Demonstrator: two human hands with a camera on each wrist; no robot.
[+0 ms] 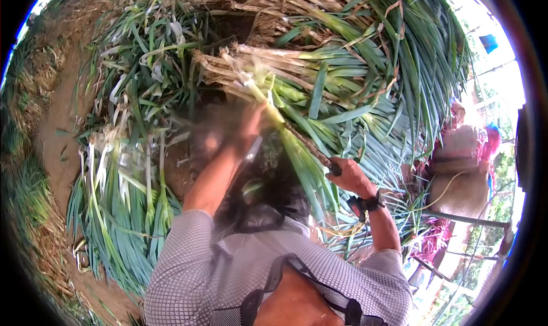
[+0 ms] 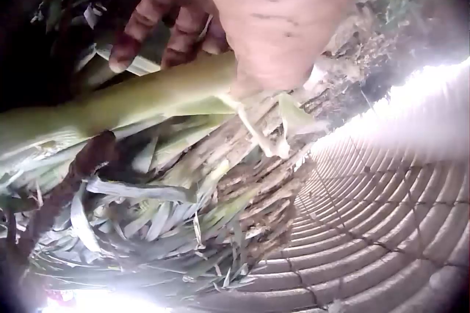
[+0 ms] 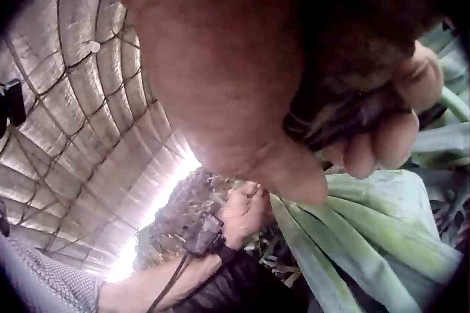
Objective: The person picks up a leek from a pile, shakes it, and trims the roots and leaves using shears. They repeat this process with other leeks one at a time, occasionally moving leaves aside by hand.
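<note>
My left hand (image 1: 251, 119) holds a thick leek (image 1: 275, 116) near its pale root end, the thumb over the stalk and the fingers on its far side in the left wrist view. Green leaves of this leek fan down toward my body. On the right, my right hand (image 1: 353, 177) grips the dark handle (image 3: 345, 115) of a long, narrow brown tool (image 1: 308, 144), which slants up and left alongside the leek. In the right wrist view the fingers curl round that handle, right above broad leek leaves (image 3: 367, 232).
A large heap of untrimmed leeks (image 1: 416, 80) lies ahead and to the right, brown roots pointing left. Leeks with white stems (image 1: 120, 194) lie at the left, and more leafy ones (image 1: 142, 57) behind them. Sacks (image 1: 459, 172) stand at the far right.
</note>
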